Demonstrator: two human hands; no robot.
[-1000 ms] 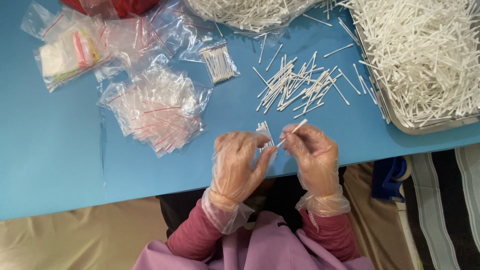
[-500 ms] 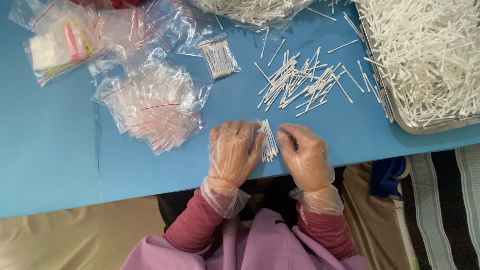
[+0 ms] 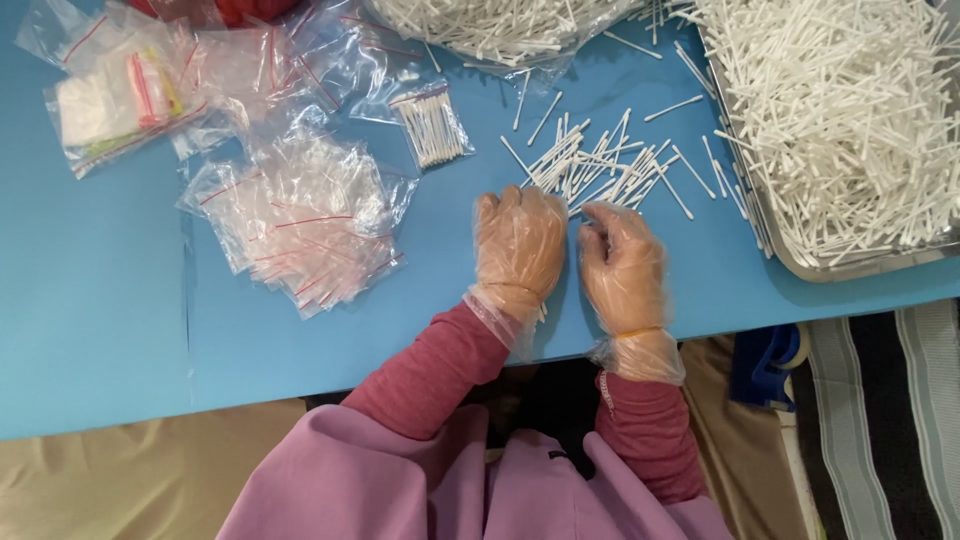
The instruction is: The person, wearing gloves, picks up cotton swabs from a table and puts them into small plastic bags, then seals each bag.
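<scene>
**Reader:** On the blue table (image 3: 120,330), where are the two hands?

**Describer:** Side by side near the table's front edge, both in thin clear plastic gloves over pink sleeves. The left hand (image 3: 519,245) lies palm down, fingers together and pointing away from the person. The right hand (image 3: 622,265) sits just beside it with its fingers curled inward.

**Reader:** Is either hand holding something?

**Describer:** I cannot tell. The left palm hides whatever is under it. A few white stick ends show at the near edge of that hand, by the wrist. The right hand's curled fingertips touch the near edge of a loose scatter of cotton swabs (image 3: 600,165), but no swab shows clearly between the fingers.

**Reader:** What surrounds the hands?

**Describer:** The loose swabs lie fanned out just beyond the fingertips. To the right, a metal tray (image 3: 790,262) is heaped with many more swabs. At the top, a clear bag of swabs (image 3: 500,25) lies open. Left of the loose scatter, a small filled packet (image 3: 430,125) holds a neat bundle of swabs. Farther left, a heap of empty zip bags (image 3: 300,225) with red seal strips lies near the left hand, with more bags toward the far-left corner.
</scene>
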